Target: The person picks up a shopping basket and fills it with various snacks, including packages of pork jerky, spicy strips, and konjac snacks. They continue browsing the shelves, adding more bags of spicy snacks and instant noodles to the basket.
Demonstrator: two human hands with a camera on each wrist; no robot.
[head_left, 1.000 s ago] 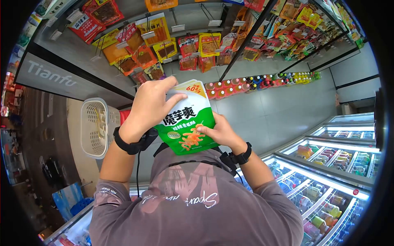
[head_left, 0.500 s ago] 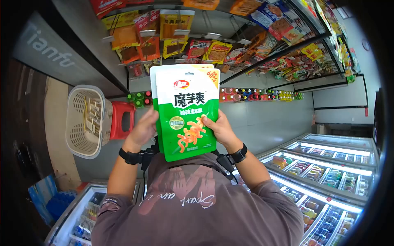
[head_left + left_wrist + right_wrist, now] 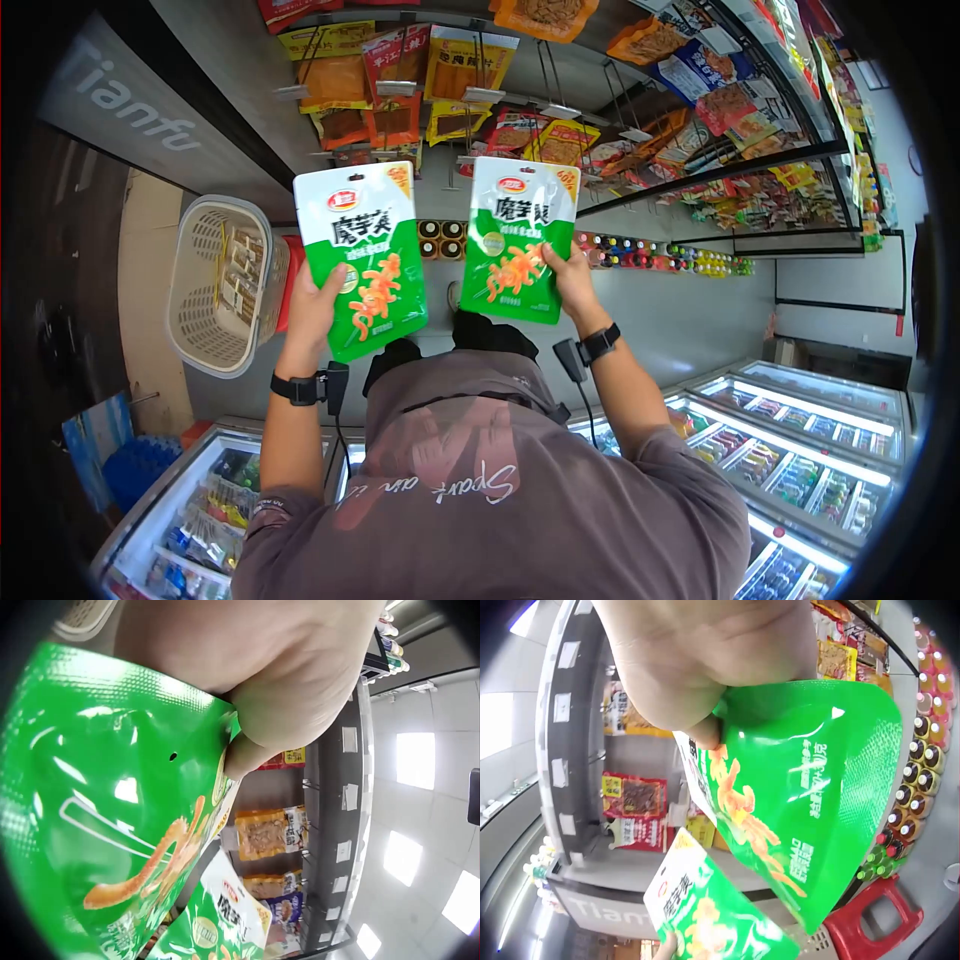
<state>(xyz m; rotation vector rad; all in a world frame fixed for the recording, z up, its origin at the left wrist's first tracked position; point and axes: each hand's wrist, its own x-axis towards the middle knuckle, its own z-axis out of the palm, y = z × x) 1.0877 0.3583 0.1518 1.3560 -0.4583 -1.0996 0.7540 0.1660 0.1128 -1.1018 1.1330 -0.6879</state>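
Note:
Two green-and-white snack pouches are held up side by side, apart, their printed fronts facing the head camera. My left hand (image 3: 313, 312) pinches the left pouch (image 3: 365, 262) at its left edge, thumb on the front. My right hand (image 3: 572, 280) grips the right pouch (image 3: 520, 240) by its right edge, thumb likewise on the front. The fingers behind each pouch are hidden. In the left wrist view the left pouch (image 3: 105, 795) is close up; the right wrist view shows the right pouch (image 3: 802, 780) under the right hand (image 3: 712, 660).
Hanging snack packets (image 3: 470, 65) fill the rack ahead. Bottles (image 3: 440, 240) stand on the floor beneath it. A pale basket (image 3: 185, 290) with packets inside rests on a red stool (image 3: 291, 283) at left. Glass-topped freezers (image 3: 790, 400) stand at right and lower left.
The pouches, overlapping half a second ago, have been drawn apart, one in each hand. Earlier my left hand was near the top of the pouches. The head view has shifted a little.

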